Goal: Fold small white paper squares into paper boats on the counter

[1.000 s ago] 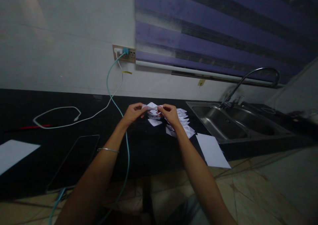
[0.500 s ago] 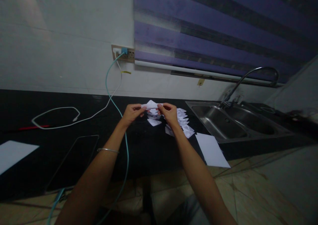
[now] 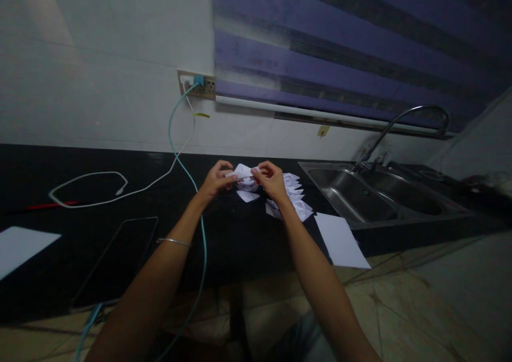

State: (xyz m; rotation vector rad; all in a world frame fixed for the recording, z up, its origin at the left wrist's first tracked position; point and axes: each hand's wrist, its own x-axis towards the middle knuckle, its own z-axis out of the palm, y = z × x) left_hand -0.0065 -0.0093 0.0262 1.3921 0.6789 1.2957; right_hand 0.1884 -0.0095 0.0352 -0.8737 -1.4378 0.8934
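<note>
Between my two hands is a small piece of folded white paper (image 3: 243,173), held above the dark counter. My left hand (image 3: 216,181), with a thin bangle on its wrist, pinches the left end between thumb and fingers. The right end is gripped by my right hand (image 3: 271,179), thumb toward me. Just below lies another folded white paper (image 3: 248,195). Several folded paper pieces (image 3: 296,198) form a pile beside my right wrist, partly hidden behind it.
A white paper sheet (image 3: 343,240) lies by the steel sink (image 3: 352,196), another sheet (image 3: 24,249) at far left. A dark flat panel (image 3: 116,260) lies on the counter. A teal cable (image 3: 202,234) hangs over the front edge; a white cable (image 3: 100,204) lies left.
The paper between my hands has tilted, so more of its face shows instead of a narrow strip. My left fingers have lifted and loosened slightly; my right hand has barely shifted.
</note>
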